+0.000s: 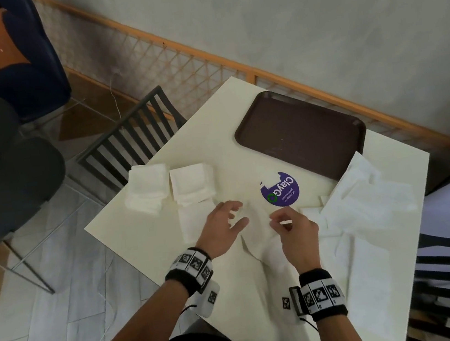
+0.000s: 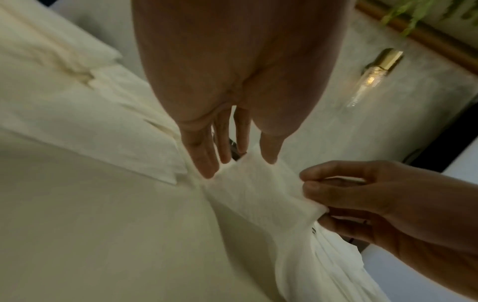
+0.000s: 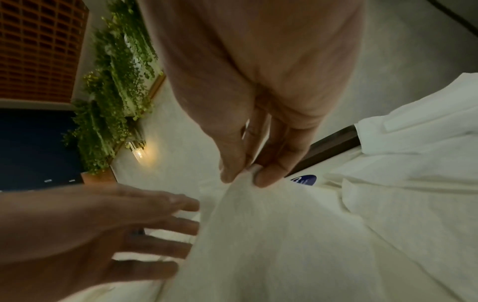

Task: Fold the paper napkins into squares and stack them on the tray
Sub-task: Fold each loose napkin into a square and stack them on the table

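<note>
A white paper napkin (image 1: 259, 240) lies partly lifted in the middle of the cream table. My right hand (image 1: 283, 221) pinches its far corner between thumb and fingers, as the right wrist view shows at the pinched corner (image 3: 245, 173). My left hand (image 1: 232, 217) hovers to the left of that napkin (image 2: 261, 194) with straight, spread fingers (image 2: 207, 163); whether they touch the paper I cannot tell. Two stacks of folded napkins (image 1: 149, 192) (image 1: 192, 185) sit at the table's left edge. The brown tray (image 1: 299, 133) at the far side carries nothing.
A heap of unfolded napkins (image 1: 366, 199) lies at the right, overlapping the tray's near corner. A round purple sticker (image 1: 280, 190) is on the table (image 1: 213, 140). Black slatted chairs (image 1: 132, 137) stand at the far left and near right. A wooden rail runs behind the table.
</note>
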